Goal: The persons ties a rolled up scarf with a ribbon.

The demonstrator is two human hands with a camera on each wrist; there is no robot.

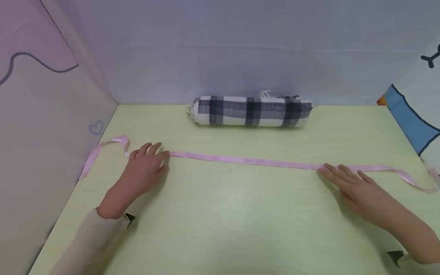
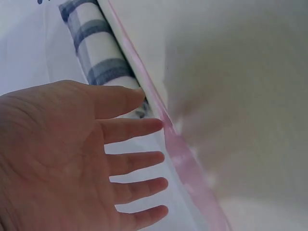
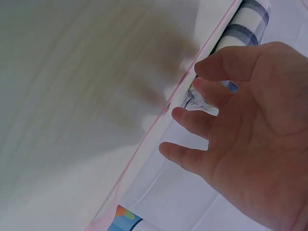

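Pink ribbon (image 1: 247, 161) is being pressed flat on the table (image 1: 220, 214) by the spread left hand (image 1: 146, 166) and right hand (image 1: 354, 185), fingers straight; no writing legible.

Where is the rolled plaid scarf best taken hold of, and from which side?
Probably around its middle, from above or the near side: the rolled plaid scarf lies lengthwise against the back wall, so the rear is blocked, while the ends look loose and fringed.
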